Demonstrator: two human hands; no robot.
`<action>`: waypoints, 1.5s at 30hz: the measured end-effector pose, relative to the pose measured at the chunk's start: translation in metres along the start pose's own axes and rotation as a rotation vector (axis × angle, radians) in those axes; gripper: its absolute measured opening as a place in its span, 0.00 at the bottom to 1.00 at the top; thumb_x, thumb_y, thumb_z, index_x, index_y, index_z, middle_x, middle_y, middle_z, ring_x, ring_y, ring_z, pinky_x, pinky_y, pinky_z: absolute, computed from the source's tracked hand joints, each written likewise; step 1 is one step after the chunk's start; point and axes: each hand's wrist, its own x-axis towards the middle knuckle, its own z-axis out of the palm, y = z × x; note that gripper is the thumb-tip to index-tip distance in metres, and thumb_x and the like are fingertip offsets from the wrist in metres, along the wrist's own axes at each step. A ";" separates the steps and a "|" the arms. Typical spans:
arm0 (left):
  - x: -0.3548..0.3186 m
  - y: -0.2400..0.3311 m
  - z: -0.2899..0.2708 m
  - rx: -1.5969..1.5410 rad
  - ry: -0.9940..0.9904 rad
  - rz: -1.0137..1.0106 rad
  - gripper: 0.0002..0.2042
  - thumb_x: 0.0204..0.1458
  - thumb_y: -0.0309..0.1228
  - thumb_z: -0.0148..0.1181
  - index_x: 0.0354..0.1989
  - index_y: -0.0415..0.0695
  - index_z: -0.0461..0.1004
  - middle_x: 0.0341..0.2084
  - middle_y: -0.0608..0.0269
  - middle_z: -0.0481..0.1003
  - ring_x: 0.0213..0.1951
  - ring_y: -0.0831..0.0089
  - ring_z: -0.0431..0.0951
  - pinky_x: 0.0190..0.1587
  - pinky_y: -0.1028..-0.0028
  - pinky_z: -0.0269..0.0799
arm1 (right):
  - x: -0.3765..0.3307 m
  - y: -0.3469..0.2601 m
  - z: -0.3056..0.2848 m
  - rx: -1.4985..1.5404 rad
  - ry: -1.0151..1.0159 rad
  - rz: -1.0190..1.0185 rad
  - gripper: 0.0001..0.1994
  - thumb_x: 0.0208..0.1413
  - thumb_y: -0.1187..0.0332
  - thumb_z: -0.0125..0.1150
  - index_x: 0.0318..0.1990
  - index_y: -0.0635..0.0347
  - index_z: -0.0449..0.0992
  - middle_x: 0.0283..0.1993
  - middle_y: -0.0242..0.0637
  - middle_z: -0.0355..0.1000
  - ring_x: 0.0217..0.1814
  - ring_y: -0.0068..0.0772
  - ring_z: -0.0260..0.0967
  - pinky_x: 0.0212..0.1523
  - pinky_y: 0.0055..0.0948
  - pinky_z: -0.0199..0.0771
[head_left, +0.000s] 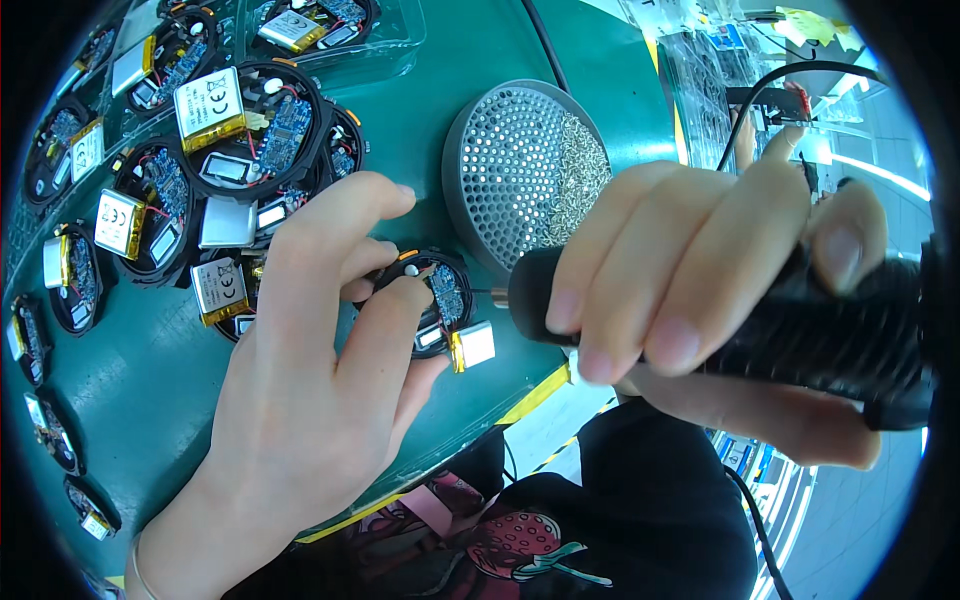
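Between the fingers of my left hand (310,370) is a small round black housing (462,275) on the table. Inside it sit a blue circuit board (447,290) and a white-framed part, and a silver battery (475,346) with yellow tape lies at its near right edge. My right hand (680,260) is wrapped round a black electric screwdriver (820,335), held nearly level. Its thin bit points left at the housing's right rim; whether it touches a screw is too small to tell. Just beyond stands a round grey perforated tray (505,150) with many small silver screws (580,180) on its right side.
Several similar housings with boards and batteries (208,105) are stacked and spread over the left of the green table (620,80). A clear plastic tray (400,50) lies at the back. Black cables run behind the screw tray and at right. Another person's fingers (785,143) seem visible at far right.
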 end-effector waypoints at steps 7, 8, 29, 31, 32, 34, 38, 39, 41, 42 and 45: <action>0.001 0.002 -0.001 0.003 0.017 0.008 0.20 0.29 0.17 0.70 0.36 0.36 0.73 0.54 0.49 0.59 0.45 0.62 0.72 0.41 0.71 0.75 | 0.013 -0.023 0.003 -0.059 -0.083 0.203 0.35 0.52 0.43 0.59 0.57 0.57 0.53 0.29 0.44 0.72 0.17 0.37 0.72 0.18 0.36 0.77; 0.000 0.001 0.001 -0.010 0.024 0.009 0.20 0.29 0.16 0.69 0.37 0.36 0.73 0.54 0.49 0.60 0.45 0.62 0.72 0.41 0.71 0.74 | 0.014 -0.022 0.005 -0.089 -0.078 0.216 0.35 0.52 0.42 0.58 0.57 0.57 0.54 0.29 0.44 0.72 0.16 0.37 0.71 0.18 0.36 0.77; 0.005 0.011 -0.051 0.034 -0.285 0.070 0.19 0.36 0.38 0.68 0.35 0.43 0.71 0.47 0.54 0.67 0.47 0.55 0.68 0.50 0.60 0.61 | 0.004 -0.019 -0.042 -0.274 0.186 0.079 0.46 0.44 0.20 0.34 0.53 0.54 0.68 0.31 0.40 0.70 0.21 0.35 0.70 0.23 0.37 0.72; 0.001 0.016 -0.056 0.178 -0.423 0.149 0.24 0.24 0.43 0.71 0.31 0.46 0.71 0.42 0.62 0.70 0.43 0.55 0.68 0.45 0.58 0.60 | 0.003 -0.017 -0.042 -0.241 0.171 0.079 0.48 0.44 0.20 0.34 0.54 0.55 0.67 0.32 0.41 0.70 0.22 0.36 0.71 0.23 0.37 0.73; -0.002 0.017 -0.059 0.180 -0.427 0.150 0.24 0.24 0.43 0.71 0.31 0.46 0.71 0.42 0.62 0.70 0.43 0.55 0.68 0.45 0.58 0.60 | 0.004 -0.015 -0.043 -0.241 0.175 0.076 0.48 0.44 0.20 0.34 0.54 0.55 0.67 0.32 0.41 0.70 0.22 0.36 0.71 0.23 0.37 0.73; -0.009 0.013 -0.062 0.174 -0.501 0.129 0.22 0.25 0.39 0.71 0.31 0.46 0.71 0.42 0.62 0.70 0.44 0.55 0.69 0.46 0.58 0.61 | 0.007 -0.012 -0.044 -0.214 0.158 0.042 0.48 0.43 0.20 0.35 0.55 0.55 0.66 0.33 0.42 0.70 0.23 0.37 0.71 0.24 0.37 0.73; -0.021 0.010 -0.046 0.145 -0.411 0.103 0.20 0.29 0.33 0.70 0.34 0.43 0.72 0.46 0.56 0.68 0.45 0.52 0.69 0.45 0.58 0.68 | 0.006 -0.015 -0.041 -0.233 0.129 0.082 0.48 0.44 0.20 0.36 0.56 0.55 0.66 0.33 0.42 0.70 0.23 0.37 0.71 0.25 0.38 0.74; -0.027 0.008 -0.033 0.141 -0.411 0.098 0.20 0.29 0.33 0.70 0.34 0.43 0.72 0.46 0.56 0.68 0.45 0.52 0.69 0.45 0.58 0.68 | -0.003 -0.015 -0.037 -0.226 0.148 0.081 0.48 0.44 0.20 0.36 0.56 0.55 0.66 0.33 0.42 0.70 0.24 0.37 0.71 0.25 0.38 0.73; -0.026 0.008 -0.015 0.205 -0.288 0.162 0.21 0.31 0.32 0.70 0.36 0.40 0.71 0.48 0.53 0.67 0.45 0.51 0.69 0.45 0.58 0.70 | -0.009 -0.015 -0.033 -0.218 0.165 0.079 0.47 0.44 0.21 0.36 0.56 0.54 0.66 0.33 0.42 0.70 0.24 0.37 0.71 0.25 0.38 0.73; -0.020 0.011 -0.013 0.207 -0.287 0.161 0.21 0.31 0.32 0.70 0.36 0.40 0.71 0.48 0.53 0.67 0.45 0.51 0.69 0.45 0.58 0.70 | -0.006 -0.015 -0.033 -0.238 0.163 0.073 0.47 0.44 0.21 0.36 0.56 0.54 0.66 0.34 0.42 0.70 0.24 0.37 0.71 0.25 0.38 0.73; -0.007 0.021 -0.011 0.289 -0.279 0.160 0.23 0.30 0.32 0.70 0.37 0.37 0.71 0.50 0.52 0.66 0.44 0.52 0.69 0.44 0.60 0.70 | -0.006 -0.015 -0.042 -0.262 0.159 0.066 0.47 0.44 0.21 0.36 0.56 0.54 0.66 0.33 0.41 0.70 0.23 0.36 0.71 0.24 0.37 0.72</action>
